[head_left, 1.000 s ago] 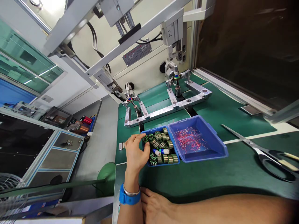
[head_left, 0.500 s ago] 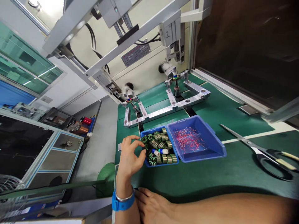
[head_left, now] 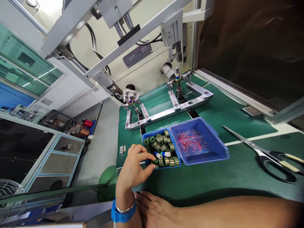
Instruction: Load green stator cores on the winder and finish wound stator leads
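Nr wire tray (head_left: 216, 152), L hand (head_left: 134, 167) fingers spread at cores (head_left: 167, 161) in bin (head_left: 152, 133), R hand (head_left: 156, 210) fingers flat

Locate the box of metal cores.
In the head view, the blue box of cores sits just below centre on the green bench, immediately left of the wire-scrap bin, the left hand at its lower-left corner.

My dark green counter (head_left: 209, 177) carries white lines. Taking the wide blue bin (head_left: 217, 148) as the clock's centre, I have the smaller blue box (head_left: 169, 167) just beside it at nine, and past that a small metal piece (head_left: 122, 149) near the edge. The metal frame (head_left: 161, 115) stands at eleven, a flat plate (head_left: 251, 111) lies at two, scissors (head_left: 255, 147) at three.
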`<state>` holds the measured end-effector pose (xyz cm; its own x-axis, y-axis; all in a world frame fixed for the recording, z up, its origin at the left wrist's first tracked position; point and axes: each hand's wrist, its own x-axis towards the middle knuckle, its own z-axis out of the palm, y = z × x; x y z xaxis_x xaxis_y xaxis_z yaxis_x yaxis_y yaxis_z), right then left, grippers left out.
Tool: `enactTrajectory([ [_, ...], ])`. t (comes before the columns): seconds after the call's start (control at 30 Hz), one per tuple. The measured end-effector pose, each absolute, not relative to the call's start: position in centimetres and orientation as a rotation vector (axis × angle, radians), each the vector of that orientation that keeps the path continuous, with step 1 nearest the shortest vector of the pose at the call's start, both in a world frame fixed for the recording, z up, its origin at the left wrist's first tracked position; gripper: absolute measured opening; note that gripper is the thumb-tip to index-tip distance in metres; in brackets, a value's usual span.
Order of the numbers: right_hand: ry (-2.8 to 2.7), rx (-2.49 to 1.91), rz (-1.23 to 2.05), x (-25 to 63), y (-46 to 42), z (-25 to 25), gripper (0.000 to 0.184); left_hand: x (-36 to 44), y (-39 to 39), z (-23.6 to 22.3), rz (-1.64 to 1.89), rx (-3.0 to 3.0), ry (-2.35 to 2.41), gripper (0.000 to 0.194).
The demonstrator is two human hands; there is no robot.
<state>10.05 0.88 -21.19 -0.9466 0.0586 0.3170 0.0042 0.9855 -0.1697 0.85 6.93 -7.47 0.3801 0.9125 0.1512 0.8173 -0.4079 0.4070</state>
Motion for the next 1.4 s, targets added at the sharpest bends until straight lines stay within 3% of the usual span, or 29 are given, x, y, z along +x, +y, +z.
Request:
enactTrajectory([
  [0.23, -2.825, -0.049, 0.194, 10.7, 1.0, -20.2, 0.043, 0.8, 7.1, -7.6, 0.511, 2.357, 1.454, 0.017],
  [0.47, -2.677, -0.119, 0.185, 9.8, 0.5, -21.9, 0.037, -0.6, 6.5, -7.2, 0.598, 2.313, 1.381, 0.011],
  [0.73, -2.673, -0.068, 0.244, 9.3, 0.6, -22.3, 0.041, -2.1, 8.3, -9.4, 1.179, 2.144, 1.699, 0.004],
  [0.93, -2.707, -0.069, 0.35, 9.4, 0.6, -22.4, 0.04, -0.7, 9.7, -10.7, 1.19, 2.113, 1.74, 0.022],
  [1.4, -2.705, -0.061, 0.341, 9.5, 0.5, -22.5, 0.037, -0.4, 9.9, -11.1, 1.169, 2.087, 1.714, 0.043],
])
